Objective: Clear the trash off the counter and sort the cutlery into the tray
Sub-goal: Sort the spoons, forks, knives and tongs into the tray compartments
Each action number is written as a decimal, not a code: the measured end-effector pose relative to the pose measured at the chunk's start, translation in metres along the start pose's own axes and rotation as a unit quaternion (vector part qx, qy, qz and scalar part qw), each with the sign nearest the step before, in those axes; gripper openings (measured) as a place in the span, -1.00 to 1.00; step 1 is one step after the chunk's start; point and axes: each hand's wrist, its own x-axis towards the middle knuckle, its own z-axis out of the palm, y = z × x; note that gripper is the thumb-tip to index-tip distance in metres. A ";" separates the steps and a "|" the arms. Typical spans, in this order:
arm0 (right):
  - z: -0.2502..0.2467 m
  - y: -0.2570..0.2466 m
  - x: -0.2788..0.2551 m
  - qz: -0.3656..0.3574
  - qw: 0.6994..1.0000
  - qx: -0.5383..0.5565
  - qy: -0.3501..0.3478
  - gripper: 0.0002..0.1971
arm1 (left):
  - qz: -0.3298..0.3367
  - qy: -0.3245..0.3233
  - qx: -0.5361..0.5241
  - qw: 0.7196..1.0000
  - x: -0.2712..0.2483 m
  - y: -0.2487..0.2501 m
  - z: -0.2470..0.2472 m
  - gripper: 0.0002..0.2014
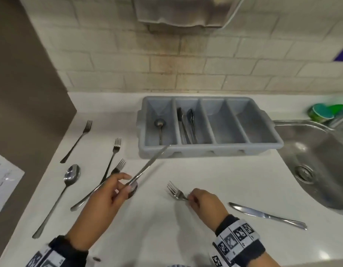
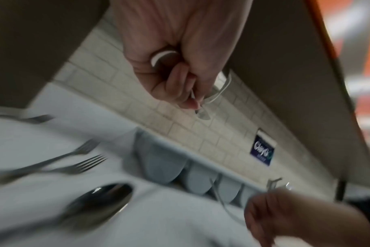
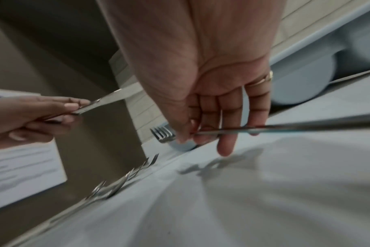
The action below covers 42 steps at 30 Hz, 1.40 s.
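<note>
The grey four-compartment cutlery tray (image 1: 261, 145) stands at the back of the white counter; its left compartment holds a spoon (image 1: 159, 126), and the second holds several dark pieces. My left hand (image 1: 126, 183) pinches a table knife (image 1: 150, 163) by its handle, the blade pointing at the tray's front left corner. In the right wrist view the same knife (image 3: 111, 98) shows beside my left hand (image 3: 53, 112). My right hand (image 1: 192, 197) pinches a fork (image 1: 175, 191) by the neck just above the counter; the fork's (image 3: 164, 133) tines stick out past my right hand (image 3: 211, 127).
Loose on the counter to the left lie three forks (image 1: 78, 140) (image 1: 113, 155) (image 1: 109, 178) and a long spoon (image 1: 70, 176); another spoon bowl (image 1: 133, 188) lies under my left hand. A knife (image 1: 267, 215) lies at the right front. The steel sink (image 1: 321, 160) is on the right, a brown wall panel (image 1: 22, 93) on the left.
</note>
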 end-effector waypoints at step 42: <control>-0.190 0.193 0.179 0.068 0.994 -0.076 -0.033 -0.63 | -0.022 0.066 -0.028 0.997 0.054 0.111 0.223 -0.63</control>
